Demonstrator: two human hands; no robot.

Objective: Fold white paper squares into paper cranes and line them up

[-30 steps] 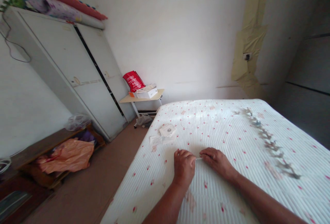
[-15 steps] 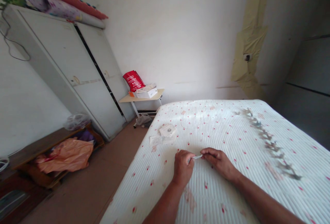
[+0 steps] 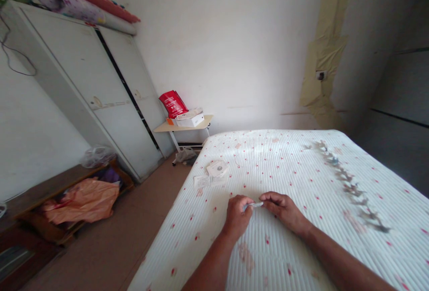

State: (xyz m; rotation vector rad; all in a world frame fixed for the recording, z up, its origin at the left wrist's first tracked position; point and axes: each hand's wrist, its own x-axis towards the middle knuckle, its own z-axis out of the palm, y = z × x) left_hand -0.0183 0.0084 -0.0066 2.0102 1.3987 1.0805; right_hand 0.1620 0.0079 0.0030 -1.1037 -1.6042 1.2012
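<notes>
Item, small white strip (image 3: 257, 204): held low over the near middle of the mattress (image 3: 275, 259), spanning the gap between two hands, slightly tilted; its material we cannot tell.

Left hand (image 3: 238, 214): narrow, thumb and forefinger pinching the strip's left end. Right hand (image 3: 283, 207): narrow, fingertips gathered at the right end; we take this for a light pinch, though the exact contact is too small to confirm.

Change noted: over the last second the strip has gone from a thin line to a broader face, the hands staying in nearly the same spot. We judge that it is being turned or shaped by the fingers rather than carried off. In the way of our view: the fingers, covering both ends.

Further items, outward: printed sheet (image 3: 202, 182) and pale card with a round dark mark (image 3: 218, 168), lying overlapped on the left, beyond the left hand. Row of small greyish shapes (image 3: 351, 188), running from far to near on the right; loose pieces or pattern, we cannot say. At the far left, side table (image 3: 161, 127) bearing a red bag (image 3: 173, 104) and a white box (image 3: 191, 122); left of it, a pale cabinet (image 3: 114, 74)
</notes>
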